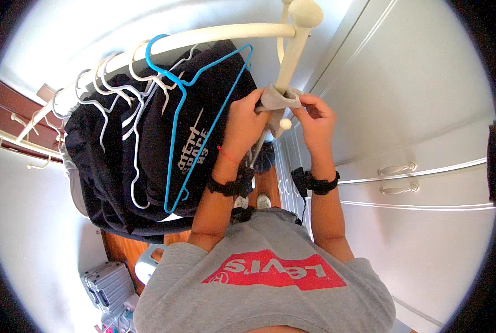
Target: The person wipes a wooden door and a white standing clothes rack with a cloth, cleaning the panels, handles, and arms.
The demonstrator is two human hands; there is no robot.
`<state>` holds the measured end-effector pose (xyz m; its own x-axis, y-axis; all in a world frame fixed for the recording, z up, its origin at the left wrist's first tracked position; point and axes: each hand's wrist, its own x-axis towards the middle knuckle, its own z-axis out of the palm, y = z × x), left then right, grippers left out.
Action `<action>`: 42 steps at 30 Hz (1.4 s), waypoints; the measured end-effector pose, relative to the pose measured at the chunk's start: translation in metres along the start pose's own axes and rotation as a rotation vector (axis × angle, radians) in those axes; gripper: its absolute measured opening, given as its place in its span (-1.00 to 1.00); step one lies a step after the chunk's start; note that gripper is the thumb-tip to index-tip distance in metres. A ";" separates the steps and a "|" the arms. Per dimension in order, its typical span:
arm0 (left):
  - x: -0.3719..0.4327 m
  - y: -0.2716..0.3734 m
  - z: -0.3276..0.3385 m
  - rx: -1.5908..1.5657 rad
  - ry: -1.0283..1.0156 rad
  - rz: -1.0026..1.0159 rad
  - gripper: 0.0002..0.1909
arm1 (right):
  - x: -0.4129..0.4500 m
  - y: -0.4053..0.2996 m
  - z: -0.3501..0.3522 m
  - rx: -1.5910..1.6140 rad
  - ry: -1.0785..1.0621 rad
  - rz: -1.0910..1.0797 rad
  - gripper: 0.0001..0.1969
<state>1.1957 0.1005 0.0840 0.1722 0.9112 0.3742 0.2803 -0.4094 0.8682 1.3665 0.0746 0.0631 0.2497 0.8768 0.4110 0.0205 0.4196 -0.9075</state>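
A beige-grey cloth (pixel 282 100) is wrapped around the cream upright post (pixel 291 58) of a clothes rack. My left hand (pixel 248 120) pinches the cloth's left side between thumb and fingers. On the other side, my right hand (pixel 316 120) grips its right edge with the fingertips. A round cream peg (pixel 285 123) sticks out just below the cloth. Left of my hands, an empty blue hanger (pixel 177 125) hangs from the rack's curved rail (pixel 231 32).
Dark garments (pixel 106 166) and white hangers (pixel 137 166) fill the rail at left. A white cabinet (pixel 418 104) with handles (pixel 397 168) stands close at right. A silver suitcase (pixel 108 287) and a pale blue plastic object (pixel 147 264) are on the wooden floor (pixel 121 245) at lower left.
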 end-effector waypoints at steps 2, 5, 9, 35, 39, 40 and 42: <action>-0.003 0.013 -0.006 -0.033 0.078 0.045 -0.66 | -0.003 -0.019 0.006 0.000 0.034 -0.060 -0.85; -0.009 0.035 -0.013 -0.102 0.169 0.078 -0.72 | -0.002 -0.053 0.012 -0.025 0.096 -0.113 -0.86; -0.020 0.069 -0.023 -0.104 0.253 0.214 -0.70 | -0.007 -0.090 0.010 -0.107 0.168 -0.237 -0.84; -0.064 0.019 0.015 -0.105 0.085 0.154 -0.54 | -0.041 -0.034 0.019 -0.317 0.040 -0.125 -0.80; -0.068 -0.002 0.021 -0.127 0.092 0.061 -0.63 | -0.047 -0.007 0.015 -0.183 0.068 -0.028 -0.82; -0.068 -0.003 0.022 -0.102 0.104 0.079 -0.63 | -0.049 0.001 0.009 -0.167 0.045 -0.028 -0.83; -0.068 -0.007 0.024 -0.077 0.112 0.091 -0.64 | -0.055 0.018 0.001 -0.152 0.025 -0.021 -0.83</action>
<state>1.2048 0.0403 0.0447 0.0861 0.8714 0.4829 0.1946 -0.4901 0.8497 1.3520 0.0338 0.0242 0.2716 0.8614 0.4291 0.1714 0.3955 -0.9023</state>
